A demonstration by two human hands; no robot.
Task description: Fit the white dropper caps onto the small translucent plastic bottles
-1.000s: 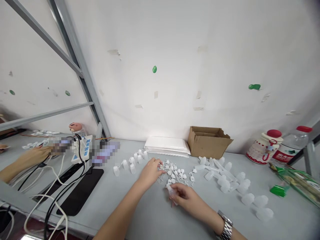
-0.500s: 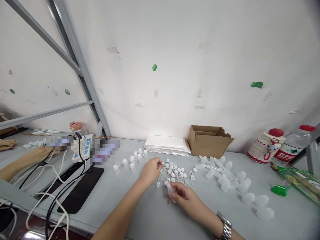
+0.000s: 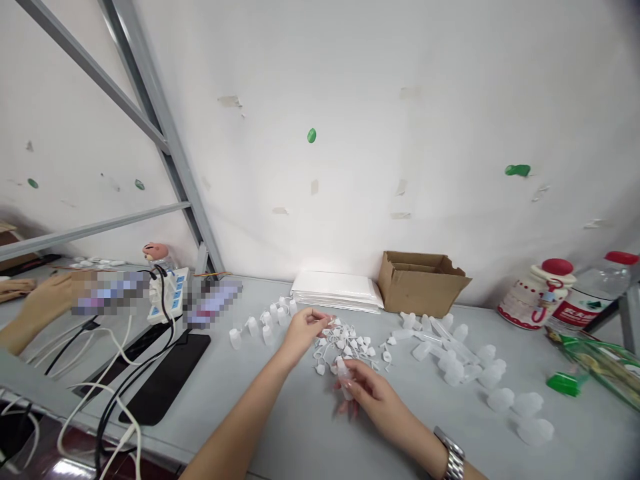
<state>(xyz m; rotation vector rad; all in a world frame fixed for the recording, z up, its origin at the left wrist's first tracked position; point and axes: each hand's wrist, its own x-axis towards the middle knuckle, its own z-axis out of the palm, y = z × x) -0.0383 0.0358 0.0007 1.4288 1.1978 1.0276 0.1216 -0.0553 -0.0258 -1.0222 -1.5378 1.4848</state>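
Observation:
My right hand (image 3: 367, 387) has its fingers closed round a small translucent bottle (image 3: 345, 381), held upright at the front edge of a pile of small white caps with thin straps (image 3: 350, 343). At the pile's back left is my left hand (image 3: 307, 330), thumb and fingertips pinched together; what they hold, if anything, is too small to make out. Left of that hand, several small bottles with white caps (image 3: 253, 327) stand on the grey table (image 3: 295, 427). Several translucent bottles (image 3: 453, 367) without caps lie to the right.
A cardboard box (image 3: 420, 283) and stacked white sheets (image 3: 337, 291) stand by the wall. At left are a power strip (image 3: 167, 297), cables, a black phone (image 3: 167, 380) and another person's hand (image 3: 53, 293). At right are a decorated flask (image 3: 535, 293) and a plastic bottle (image 3: 590, 293).
The bottle in my right hand is now more upright and easier to see. My left hand has shifted slightly up over the pile. The other person's hand has moved left.

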